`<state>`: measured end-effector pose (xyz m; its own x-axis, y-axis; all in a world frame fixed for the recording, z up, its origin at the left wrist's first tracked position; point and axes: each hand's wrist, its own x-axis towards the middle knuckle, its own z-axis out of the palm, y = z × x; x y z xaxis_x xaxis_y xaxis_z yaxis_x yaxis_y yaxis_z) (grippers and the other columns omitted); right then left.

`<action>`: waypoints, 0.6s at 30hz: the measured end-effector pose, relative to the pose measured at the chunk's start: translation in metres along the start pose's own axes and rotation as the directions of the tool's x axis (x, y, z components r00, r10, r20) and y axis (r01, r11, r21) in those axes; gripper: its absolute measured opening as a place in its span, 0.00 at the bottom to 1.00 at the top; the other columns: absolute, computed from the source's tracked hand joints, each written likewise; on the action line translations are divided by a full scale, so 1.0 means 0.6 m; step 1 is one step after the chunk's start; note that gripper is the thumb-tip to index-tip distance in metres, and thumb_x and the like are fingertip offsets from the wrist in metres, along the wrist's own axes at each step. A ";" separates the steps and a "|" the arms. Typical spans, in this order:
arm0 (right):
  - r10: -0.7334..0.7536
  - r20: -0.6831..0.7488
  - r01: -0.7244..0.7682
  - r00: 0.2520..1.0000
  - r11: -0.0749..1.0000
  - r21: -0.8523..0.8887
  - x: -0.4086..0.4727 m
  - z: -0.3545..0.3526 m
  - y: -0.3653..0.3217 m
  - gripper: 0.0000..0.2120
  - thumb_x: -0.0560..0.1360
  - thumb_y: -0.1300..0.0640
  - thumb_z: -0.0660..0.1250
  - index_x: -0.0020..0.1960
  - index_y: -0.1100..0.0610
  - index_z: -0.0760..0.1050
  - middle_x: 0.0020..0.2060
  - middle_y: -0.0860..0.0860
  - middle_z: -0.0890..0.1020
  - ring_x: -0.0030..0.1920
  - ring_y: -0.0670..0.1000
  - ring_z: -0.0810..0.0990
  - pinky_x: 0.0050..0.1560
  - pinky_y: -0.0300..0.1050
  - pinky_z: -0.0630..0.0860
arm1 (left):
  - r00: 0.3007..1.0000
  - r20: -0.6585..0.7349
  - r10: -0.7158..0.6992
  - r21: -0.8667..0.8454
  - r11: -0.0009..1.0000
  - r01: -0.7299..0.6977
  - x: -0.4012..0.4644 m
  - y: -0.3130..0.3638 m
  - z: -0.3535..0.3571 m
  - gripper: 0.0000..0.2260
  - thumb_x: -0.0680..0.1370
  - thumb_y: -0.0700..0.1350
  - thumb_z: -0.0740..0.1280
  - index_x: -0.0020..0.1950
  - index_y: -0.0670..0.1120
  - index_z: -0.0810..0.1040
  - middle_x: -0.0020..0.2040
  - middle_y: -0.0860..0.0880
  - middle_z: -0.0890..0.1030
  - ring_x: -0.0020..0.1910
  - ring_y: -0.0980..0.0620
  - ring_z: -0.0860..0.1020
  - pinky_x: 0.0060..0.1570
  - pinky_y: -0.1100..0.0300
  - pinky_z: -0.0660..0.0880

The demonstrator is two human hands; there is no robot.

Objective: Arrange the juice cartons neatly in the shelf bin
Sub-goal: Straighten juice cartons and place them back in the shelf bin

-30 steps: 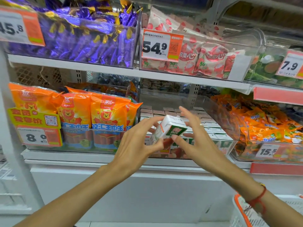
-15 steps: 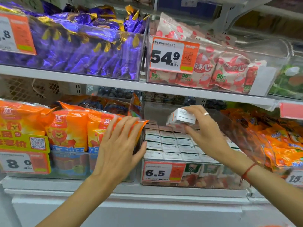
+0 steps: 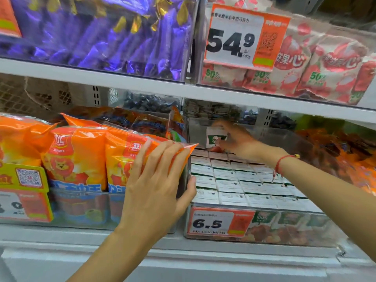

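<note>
A clear shelf bin (image 3: 284,233) with a 6.5 price tag holds several rows of white-topped juice cartons (image 3: 230,180). My right hand (image 3: 236,141) reaches to the back of the bin and grips one white and green juice carton (image 3: 213,137), upright above the rear row; the hand is blurred. My left hand (image 3: 156,186) lies flat with straight fingers against the bin's left wall and the neighbouring orange packets, thumb hooked over the bin's edge.
Orange snack packets (image 3: 77,159) fill the bin on the left, more orange packs (image 3: 354,159) sit on the right. The shelf above (image 3: 142,82) carries purple candy (image 3: 101,33) and red-white bags (image 3: 317,66), leaving a low gap over the cartons.
My right hand has carried the carton deeper toward the bin's back and turned it upright. The camera moved closer. My left hand settled against the bin's left wall.
</note>
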<state>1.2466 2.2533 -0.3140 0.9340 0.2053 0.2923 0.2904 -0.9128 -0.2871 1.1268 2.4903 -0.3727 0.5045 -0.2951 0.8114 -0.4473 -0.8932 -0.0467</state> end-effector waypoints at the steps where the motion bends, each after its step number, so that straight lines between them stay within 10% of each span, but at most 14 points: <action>1: 0.020 0.012 -0.021 1.000 0.999 0.041 0.003 -0.002 0.004 0.21 0.80 0.55 0.64 0.71 0.48 0.65 0.69 0.53 0.72 0.54 0.55 0.78 0.55 0.48 0.74 | 1.000 -0.005 0.000 0.001 1.000 0.000 0.001 0.000 0.001 0.22 0.77 0.54 0.60 0.68 0.44 0.75 0.63 0.46 0.77 0.67 0.47 0.68 0.75 0.46 0.55; 9: 0.023 0.098 -0.024 0.995 1.000 0.014 -0.007 0.026 0.027 0.20 0.79 0.57 0.65 0.71 0.53 0.70 0.68 0.55 0.67 0.69 0.56 0.66 0.71 0.50 0.64 | 1.000 0.000 -0.012 0.010 1.000 0.012 0.003 0.003 0.002 0.22 0.77 0.53 0.60 0.66 0.44 0.76 0.63 0.46 0.77 0.67 0.47 0.67 0.75 0.48 0.54; 18: 0.012 0.150 0.004 0.989 0.994 -0.106 -0.005 0.044 0.038 0.17 0.83 0.51 0.55 0.71 0.48 0.70 0.65 0.52 0.71 0.64 0.55 0.71 0.64 0.46 0.68 | 1.000 -0.011 -0.009 0.001 1.000 0.009 0.001 0.003 0.003 0.22 0.76 0.53 0.61 0.66 0.43 0.76 0.63 0.46 0.77 0.67 0.47 0.67 0.75 0.48 0.54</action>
<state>1.2561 2.2411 -0.3454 0.9579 0.2451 0.1492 0.2708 -0.9442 -0.1876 1.1280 2.4880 -0.3732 0.5005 -0.2829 0.8182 -0.4415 -0.8964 -0.0399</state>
